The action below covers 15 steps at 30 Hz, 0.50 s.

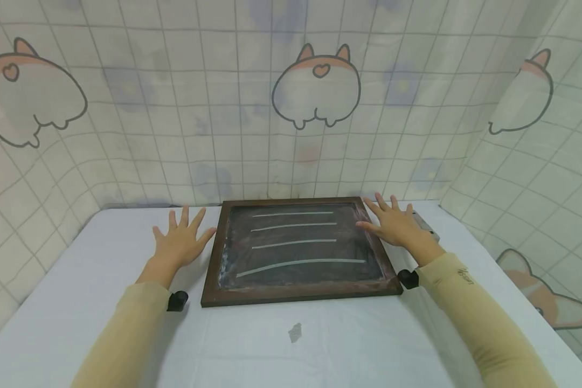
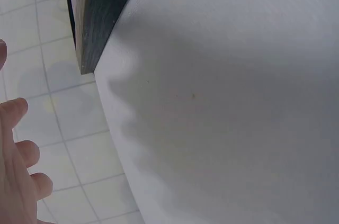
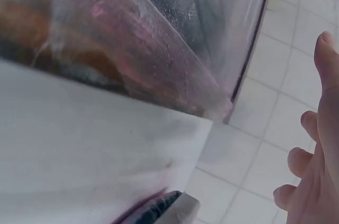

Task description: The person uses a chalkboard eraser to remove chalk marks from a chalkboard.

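A framed chalkboard [image 1: 300, 299] lies on the white table, with several pale chalk lines [image 1: 293, 244] drawn across its dark surface. To its left, my left hand [image 1: 178, 242] is spread with fingers straight and holds nothing. My right hand [image 1: 393, 223] is spread too, its thumb and fingertips overlapping the board's right edge in the head view. In the left wrist view the fingers [image 2: 29, 152] show at the left side, apart from the board's frame [image 2: 103, 17]. The right wrist view has the right fingers [image 3: 302, 160] beside the board's smudged corner [image 3: 175, 81], nothing between them.
Partly behind my right hand lies a grey object [image 1: 425, 225], maybe an eraser. A grey patch [image 1: 295, 332] marks the white table [image 1: 252, 350] in front of the board. A grid-patterned curtain [image 1: 174, 134] with cartoon dogs hangs behind and along both sides.
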Motion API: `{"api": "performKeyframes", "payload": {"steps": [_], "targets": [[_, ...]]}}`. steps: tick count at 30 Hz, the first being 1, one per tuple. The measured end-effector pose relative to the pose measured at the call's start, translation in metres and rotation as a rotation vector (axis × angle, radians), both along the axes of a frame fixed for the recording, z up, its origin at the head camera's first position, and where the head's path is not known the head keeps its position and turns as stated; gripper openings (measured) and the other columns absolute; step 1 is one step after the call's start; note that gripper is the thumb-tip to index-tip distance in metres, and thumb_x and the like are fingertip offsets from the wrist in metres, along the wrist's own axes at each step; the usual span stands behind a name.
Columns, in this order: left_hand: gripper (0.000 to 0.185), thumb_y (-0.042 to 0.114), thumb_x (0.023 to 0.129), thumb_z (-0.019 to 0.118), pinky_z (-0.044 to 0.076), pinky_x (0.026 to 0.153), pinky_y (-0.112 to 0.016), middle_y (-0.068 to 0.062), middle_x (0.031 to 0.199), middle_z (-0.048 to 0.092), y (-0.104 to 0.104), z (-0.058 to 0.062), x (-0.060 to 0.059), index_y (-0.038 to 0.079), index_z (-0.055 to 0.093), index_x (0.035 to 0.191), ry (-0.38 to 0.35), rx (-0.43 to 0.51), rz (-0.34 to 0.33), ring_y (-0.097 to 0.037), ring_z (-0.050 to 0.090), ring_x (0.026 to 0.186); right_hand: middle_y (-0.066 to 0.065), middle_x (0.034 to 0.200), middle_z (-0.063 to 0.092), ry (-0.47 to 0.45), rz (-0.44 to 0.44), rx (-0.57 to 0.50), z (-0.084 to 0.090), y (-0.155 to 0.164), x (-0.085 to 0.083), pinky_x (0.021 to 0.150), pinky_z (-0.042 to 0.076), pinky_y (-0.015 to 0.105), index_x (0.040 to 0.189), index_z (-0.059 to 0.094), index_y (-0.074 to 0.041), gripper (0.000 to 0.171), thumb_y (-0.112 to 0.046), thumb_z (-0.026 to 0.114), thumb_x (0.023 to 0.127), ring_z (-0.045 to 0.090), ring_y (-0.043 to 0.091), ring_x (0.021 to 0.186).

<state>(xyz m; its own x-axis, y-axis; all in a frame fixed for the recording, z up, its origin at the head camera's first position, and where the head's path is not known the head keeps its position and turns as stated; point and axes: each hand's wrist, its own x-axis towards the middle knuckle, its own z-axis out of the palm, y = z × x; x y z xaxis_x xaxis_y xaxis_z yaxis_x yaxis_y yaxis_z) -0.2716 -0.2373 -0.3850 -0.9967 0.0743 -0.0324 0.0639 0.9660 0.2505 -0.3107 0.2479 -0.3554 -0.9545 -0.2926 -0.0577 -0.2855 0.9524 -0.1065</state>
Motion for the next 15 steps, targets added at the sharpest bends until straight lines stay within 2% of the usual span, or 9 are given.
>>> {"api": "performKeyframes", "payload": {"steps": [6,15], "targets": [[0.079,0.063,0.107,0.032,-0.005,0.108,-0.082,-0.028,0.167,-0.004,-0.001,0.0,0.008,0.013,0.015,0.166,0.03,0.015,-0.018,-0.055,-0.007,0.15,0.027,0.167,0.009,0.028,0.039,-0.019,0.003,0.009,0.01,0.108,0.005,0.083,0.164,0.022,-0.009,0.087,-0.068,0.04,0.103,0.006,0.059,0.148],[0.074,0.055,0.108,0.039,0.001,0.11,-0.081,-0.025,0.168,0.006,-0.005,0.001,0.017,0.013,0.02,0.165,0.069,0.025,-0.085,-0.053,0.002,0.151,0.027,0.166,0.016,0.03,0.052,-0.018,0.004,0.03,0.022,0.109,0.006,0.081,0.162,0.027,-0.007,0.079,-0.056,0.05,0.104,0.009,0.06,0.147]]}}
